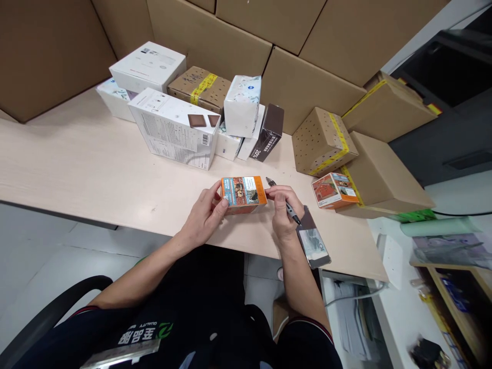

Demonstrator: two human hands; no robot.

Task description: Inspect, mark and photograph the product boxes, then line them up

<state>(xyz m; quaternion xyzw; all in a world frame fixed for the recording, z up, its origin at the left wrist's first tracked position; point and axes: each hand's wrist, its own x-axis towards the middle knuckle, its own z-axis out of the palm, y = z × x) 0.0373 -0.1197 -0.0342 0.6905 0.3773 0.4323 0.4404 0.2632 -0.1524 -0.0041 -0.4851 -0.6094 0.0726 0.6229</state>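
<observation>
A small orange box [243, 193] with printed pictures rests on the pale wooden table [84, 169], near its front edge. My left hand [205, 215] grips the box's left end, fingers curled round it. My right hand [283, 209] touches the box's right end with its fingertips while also holding a dark pen [284, 202], which points up and left past the box. A phone [313, 242] lies flat just right of my right hand.
A second orange box [333, 190] sits to the right, beside taped brown cartons [323, 141]. White boxes [172, 128], a wrapped parcel [242, 105] and a dark brown box [269, 132] stand behind. Large cartons [207, 36] line the back. A chair arm [49, 312] is lower left.
</observation>
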